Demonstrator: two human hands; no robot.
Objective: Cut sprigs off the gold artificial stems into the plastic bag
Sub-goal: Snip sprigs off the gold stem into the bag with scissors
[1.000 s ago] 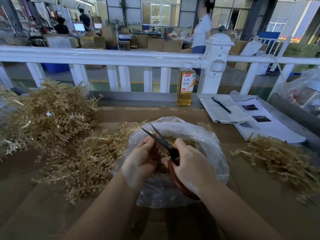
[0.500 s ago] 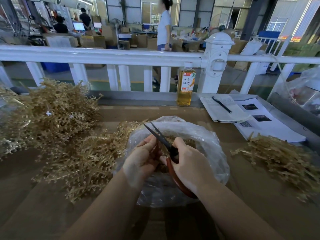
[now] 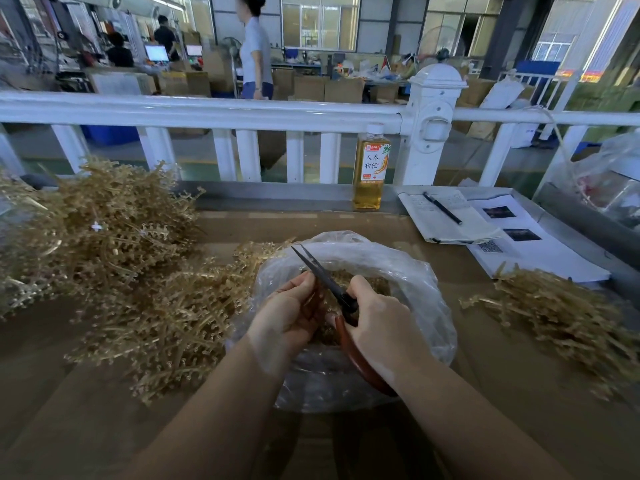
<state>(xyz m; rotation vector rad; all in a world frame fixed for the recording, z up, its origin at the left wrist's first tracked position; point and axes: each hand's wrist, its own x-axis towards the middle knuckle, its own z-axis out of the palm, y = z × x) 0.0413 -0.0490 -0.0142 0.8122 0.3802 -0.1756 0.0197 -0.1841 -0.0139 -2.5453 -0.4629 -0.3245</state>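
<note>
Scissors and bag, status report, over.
Right hand grips scissors, blades slightly apart, over the plastic bag. Left hand pinches a stem at the blades. Uncut gold stems piled left. Nothing in the way.

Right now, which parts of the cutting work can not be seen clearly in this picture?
- Head view: what the left hand holds is hidden by its own curled fingers.
- Red scissors handle: mostly covered by the right hand.
- How full the clear plastic bag is: blocked by both hands and glare.
- Big pile of gold artificial stems: cut off by the left edge.
- Open notebook: writing too small.
</note>
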